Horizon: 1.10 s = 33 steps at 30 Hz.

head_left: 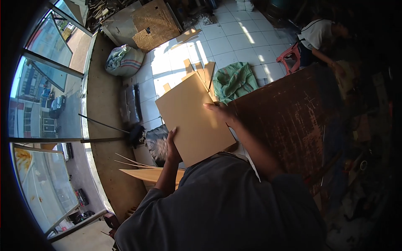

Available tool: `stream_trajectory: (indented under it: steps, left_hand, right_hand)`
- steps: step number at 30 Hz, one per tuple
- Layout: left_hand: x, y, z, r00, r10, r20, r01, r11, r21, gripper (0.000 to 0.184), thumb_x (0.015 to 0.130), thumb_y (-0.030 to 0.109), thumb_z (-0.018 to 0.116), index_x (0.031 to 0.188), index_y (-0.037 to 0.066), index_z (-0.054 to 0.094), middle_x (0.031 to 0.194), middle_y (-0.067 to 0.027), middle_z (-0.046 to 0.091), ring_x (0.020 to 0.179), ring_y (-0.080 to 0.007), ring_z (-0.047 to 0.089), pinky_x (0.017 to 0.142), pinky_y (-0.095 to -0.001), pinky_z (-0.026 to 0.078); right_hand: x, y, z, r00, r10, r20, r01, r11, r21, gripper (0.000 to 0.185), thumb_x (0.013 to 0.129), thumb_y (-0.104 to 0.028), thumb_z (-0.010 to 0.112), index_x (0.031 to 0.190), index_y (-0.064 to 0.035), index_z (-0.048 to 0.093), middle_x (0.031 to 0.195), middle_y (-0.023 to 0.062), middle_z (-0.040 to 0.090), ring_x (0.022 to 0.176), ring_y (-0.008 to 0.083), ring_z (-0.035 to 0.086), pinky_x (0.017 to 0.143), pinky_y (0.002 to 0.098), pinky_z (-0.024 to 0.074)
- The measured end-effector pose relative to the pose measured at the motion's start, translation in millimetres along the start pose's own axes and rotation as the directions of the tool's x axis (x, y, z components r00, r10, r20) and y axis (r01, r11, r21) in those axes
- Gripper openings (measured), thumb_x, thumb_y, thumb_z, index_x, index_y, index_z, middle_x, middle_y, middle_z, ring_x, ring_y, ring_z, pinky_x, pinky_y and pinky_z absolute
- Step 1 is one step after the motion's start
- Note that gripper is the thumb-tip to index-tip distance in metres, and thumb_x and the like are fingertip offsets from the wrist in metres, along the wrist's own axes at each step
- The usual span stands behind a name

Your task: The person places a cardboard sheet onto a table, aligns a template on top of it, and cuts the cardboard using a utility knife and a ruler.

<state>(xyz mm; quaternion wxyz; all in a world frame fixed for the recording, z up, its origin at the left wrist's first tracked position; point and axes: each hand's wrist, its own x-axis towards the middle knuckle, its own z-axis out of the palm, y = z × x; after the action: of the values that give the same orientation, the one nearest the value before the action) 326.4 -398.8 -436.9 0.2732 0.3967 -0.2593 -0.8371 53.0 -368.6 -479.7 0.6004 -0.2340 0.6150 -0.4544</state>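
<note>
Your left grip [171, 141] and right grip [221, 113] clamp the brown board [194, 121] at opposite sides. A green sack [236, 80] lies beyond.

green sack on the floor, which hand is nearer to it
Right: the right hand, on the brown board, shows just below the green sack; the left hand, at the board's left edge, is farther off, lower left.

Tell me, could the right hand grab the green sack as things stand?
Probably not: the right hand is busy holding the board, and the green sack lies on the floor beyond it.
</note>
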Motion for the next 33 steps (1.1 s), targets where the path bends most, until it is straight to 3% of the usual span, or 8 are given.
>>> stream_trajectory:
  steps: [3,7,9,12,18,26,32,33]
  left_hand:
    - [-8,-1,27,0.998,0.035,-0.047,-0.040,0.993,-0.114,0.063,0.092,0.052,0.052,0.132,0.004,0.053,0.117,-0.0130,0.063,0.108,-0.0284,0.062,0.089,-0.0419,0.052]
    - [-5,5,50,0.989,0.124,-0.084,-0.135,0.980,-0.143,0.062,0.092,0.051,0.052,0.133,0.004,0.052,0.120,-0.0133,0.062,0.110,-0.0301,0.062,0.090,-0.0435,0.052]
    - [19,5,27,0.932,0.360,-0.037,-0.362,0.928,-0.090,0.058,0.096,0.048,0.048,0.133,0.004,0.051,0.122,-0.0139,0.061,0.110,-0.0290,0.061,0.088,-0.0435,0.053]
    - [60,18,-18,0.879,0.475,-0.048,-0.476,0.863,-0.172,0.058,0.092,0.045,0.054,0.134,0.004,0.051,0.122,-0.0128,0.061,0.114,-0.0298,0.060,0.093,-0.0454,0.052]
    - [101,82,-67,0.762,0.634,-0.131,-0.645,0.727,-0.237,0.056,0.093,0.042,0.056,0.133,0.004,0.052,0.124,-0.0129,0.062,0.116,-0.0297,0.061,0.099,-0.0456,0.050]
    - [143,167,-147,0.674,0.674,-0.302,-0.734,0.565,-0.377,0.050,0.089,0.037,0.065,0.127,0.006,0.057,0.124,-0.0119,0.063,0.113,-0.0307,0.062,0.097,-0.0481,0.052]
    - [181,215,-216,0.678,0.674,-0.293,-0.732,0.583,-0.354,0.052,0.087,0.046,0.067,0.126,0.013,0.060,0.124,-0.0081,0.062,0.113,-0.0299,0.060,0.095,-0.0535,0.051]
    - [197,210,-252,0.735,0.620,-0.274,-0.678,0.671,-0.299,0.064,0.087,0.054,0.064,0.136,0.014,0.052,0.137,-0.0110,0.053,0.126,-0.0332,0.049,0.101,-0.0608,0.042]
  right_hand:
    - [-7,-16,-24,0.987,-0.058,0.147,0.048,0.997,0.065,0.067,0.089,-0.058,0.066,0.126,-0.0026,0.062,0.109,0.0097,0.067,0.097,0.0146,0.063,0.085,0.0287,0.0493]
    - [-70,-39,-49,0.970,-0.126,0.210,0.083,0.976,0.203,0.061,0.096,-0.053,0.060,0.131,-0.0031,0.058,0.116,0.0097,0.065,0.104,0.0139,0.061,0.087,0.0280,0.0480]
    - [-97,-29,-62,0.983,-0.184,-0.012,0.183,0.966,0.181,0.064,0.100,-0.056,0.052,0.140,-0.0061,0.050,0.121,0.0074,0.063,0.105,0.0115,0.061,0.089,0.0292,0.0480]
    - [-133,-5,-93,0.972,-0.227,0.066,0.216,0.965,0.149,0.071,0.100,-0.056,0.050,0.148,-0.0052,0.039,0.128,0.0109,0.060,0.109,0.0161,0.061,0.092,0.0329,0.0478]
    - [-206,24,-127,0.974,-0.224,0.033,0.206,0.936,0.284,0.070,0.099,-0.054,0.053,0.145,-0.0019,0.042,0.126,0.0129,0.062,0.108,0.0176,0.062,0.093,0.0330,0.0473]
    - [-209,33,-140,0.967,-0.210,-0.148,0.246,0.919,0.307,0.074,0.097,-0.058,0.053,0.144,-0.0030,0.042,0.126,0.0133,0.062,0.107,0.0193,0.061,0.090,0.0326,0.0465]
    - [-174,24,-132,0.973,-0.184,-0.136,0.222,0.906,0.360,0.072,0.098,-0.058,0.050,0.146,-0.0047,0.040,0.129,0.0137,0.061,0.109,0.0211,0.061,0.090,0.0343,0.0477]
    - [-167,23,-130,0.975,-0.179,-0.133,0.217,0.901,0.376,0.070,0.099,-0.056,0.049,0.146,-0.0052,0.041,0.129,0.0135,0.061,0.109,0.0211,0.061,0.090,0.0346,0.0480]
